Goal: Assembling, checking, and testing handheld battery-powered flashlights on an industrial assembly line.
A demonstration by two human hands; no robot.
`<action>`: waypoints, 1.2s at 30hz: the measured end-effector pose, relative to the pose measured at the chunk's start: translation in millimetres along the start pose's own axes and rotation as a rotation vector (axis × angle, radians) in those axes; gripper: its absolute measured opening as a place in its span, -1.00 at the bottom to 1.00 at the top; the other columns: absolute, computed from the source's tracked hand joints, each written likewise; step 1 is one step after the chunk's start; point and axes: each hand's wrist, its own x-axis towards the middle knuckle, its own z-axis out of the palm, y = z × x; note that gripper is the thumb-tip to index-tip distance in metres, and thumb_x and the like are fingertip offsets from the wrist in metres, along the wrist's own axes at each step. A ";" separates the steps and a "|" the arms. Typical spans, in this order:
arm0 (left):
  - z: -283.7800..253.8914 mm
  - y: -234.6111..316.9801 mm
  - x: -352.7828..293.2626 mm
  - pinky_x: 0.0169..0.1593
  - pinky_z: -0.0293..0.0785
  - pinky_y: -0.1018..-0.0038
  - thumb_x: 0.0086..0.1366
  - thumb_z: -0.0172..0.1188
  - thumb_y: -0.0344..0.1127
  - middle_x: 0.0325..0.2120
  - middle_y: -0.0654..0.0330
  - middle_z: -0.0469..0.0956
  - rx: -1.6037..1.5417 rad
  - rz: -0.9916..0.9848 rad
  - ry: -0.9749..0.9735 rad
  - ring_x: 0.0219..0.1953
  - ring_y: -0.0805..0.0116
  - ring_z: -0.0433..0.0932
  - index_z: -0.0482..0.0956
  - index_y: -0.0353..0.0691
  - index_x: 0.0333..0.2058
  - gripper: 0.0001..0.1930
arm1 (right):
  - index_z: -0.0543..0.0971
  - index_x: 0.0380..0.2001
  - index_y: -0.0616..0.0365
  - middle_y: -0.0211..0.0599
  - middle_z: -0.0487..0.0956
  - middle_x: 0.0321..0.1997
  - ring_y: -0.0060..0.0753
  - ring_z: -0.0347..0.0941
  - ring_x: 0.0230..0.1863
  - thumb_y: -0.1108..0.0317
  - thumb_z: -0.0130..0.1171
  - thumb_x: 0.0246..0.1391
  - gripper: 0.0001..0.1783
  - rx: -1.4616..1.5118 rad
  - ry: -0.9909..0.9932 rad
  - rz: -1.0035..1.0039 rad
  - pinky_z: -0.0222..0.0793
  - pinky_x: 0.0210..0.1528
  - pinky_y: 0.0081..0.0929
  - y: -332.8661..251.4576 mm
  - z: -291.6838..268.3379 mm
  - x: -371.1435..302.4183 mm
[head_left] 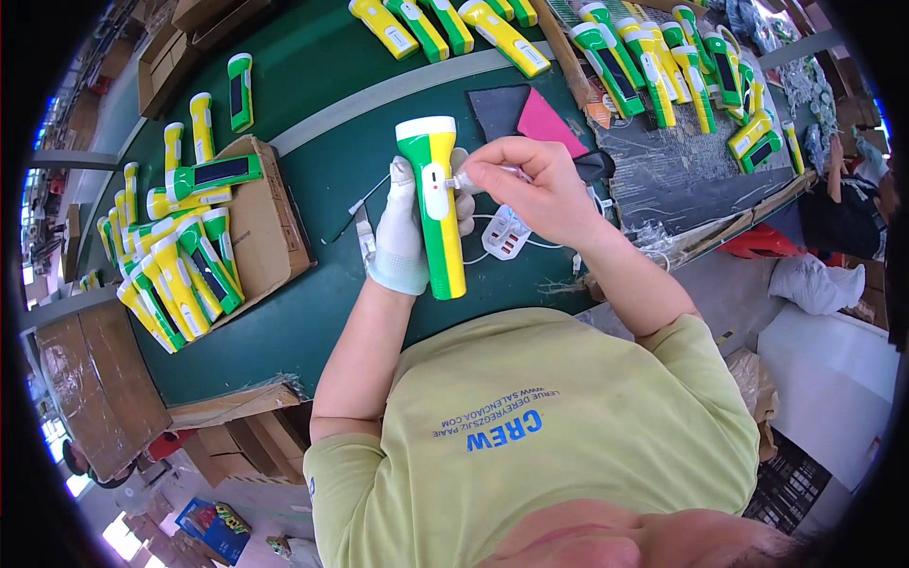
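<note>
My left hand [400, 232], in a white glove, is closed around a green and yellow flashlight [441, 251]. The flashlight stands lengthwise before me, its white-rimmed head pointing away and a white switch panel facing up. My bare right hand [535, 185] pinches a small white cable plug [461, 180] against the side of that panel. Whether the plug sits in a socket is hard to see. Just beyond the right wrist lies a white multi-port USB charger [505, 236] with white cables. A thin dark screwdriver-like tool [354, 210] rests left of the gloved hand.
At left, a cardboard box [270, 204] holds several similar flashlights [189, 270]. More flashlights [445, 28] lie along the far side, and others [663, 66] on a worn grey board [677, 180] at right. Dark and pink sheets [549, 121] lie past my right hand on the green table [327, 270].
</note>
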 end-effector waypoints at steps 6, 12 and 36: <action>14.1 -0.9 -9.1 -0.33 0.47 0.46 0.34 -0.11 0.28 -0.33 0.16 0.51 0.314 0.148 0.065 -0.41 0.38 0.49 0.42 -0.23 -0.08 -0.40 | 0.60 -0.25 0.31 -0.37 0.60 -0.35 -0.70 0.48 -0.35 0.47 0.14 0.18 -0.86 -0.184 0.050 -0.145 0.39 -0.31 -0.75 -7.4 3.3 -2.9; 19.8 -10.1 -23.1 -0.29 0.51 0.44 0.31 0.17 -0.09 -0.28 0.14 0.50 0.566 0.434 0.097 -0.41 0.40 0.53 0.23 -0.26 0.04 -0.51 | 0.59 -0.31 0.30 -0.29 0.61 -0.38 -0.65 0.49 -0.47 0.54 0.14 0.11 -0.91 -0.388 -0.050 -0.304 0.36 -0.49 -0.71 -13.2 2.0 -8.6; 31.0 -6.9 -12.5 0.00 0.46 0.42 -0.11 0.48 -0.46 -0.23 0.24 0.53 1.264 0.679 -0.099 -0.18 0.34 0.52 0.45 -0.23 -0.11 -0.46 | 0.51 -0.17 0.11 -0.40 0.59 -0.19 -0.36 0.50 -0.43 0.24 0.35 -0.37 -0.44 -0.925 0.194 -0.787 0.45 -0.50 -0.42 50.8 0.0 16.4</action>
